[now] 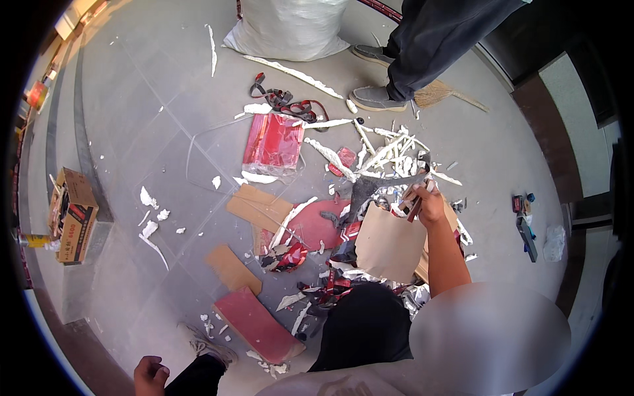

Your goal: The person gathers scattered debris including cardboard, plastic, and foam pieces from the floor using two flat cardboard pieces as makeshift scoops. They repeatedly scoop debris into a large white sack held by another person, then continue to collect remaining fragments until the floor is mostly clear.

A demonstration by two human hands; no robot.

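Note:
My right hand [430, 203] is closed around a few flat brown and reddish scraps [411, 203], above a heap of waste. Just below it stands a sheet of tan cardboard [389, 245]. A dark grey strip [386, 185] runs beside the fingers. White foam-like strips [396, 150] lie beyond the hand. Low at the left edge, my left hand [150, 376] hangs by my leg with loosely curled fingers and nothing visible in it. Nearest to it on the floor is a curved dark-red panel [259, 325].
Another person's shoes [378, 99] stand at the far side, beside a full white sack [287, 30] and a straw broom [436, 94]. A red packet [274, 144] and black-red straps [284, 102] lie on the tiles. An open cardboard box [78, 218] sits on the left step.

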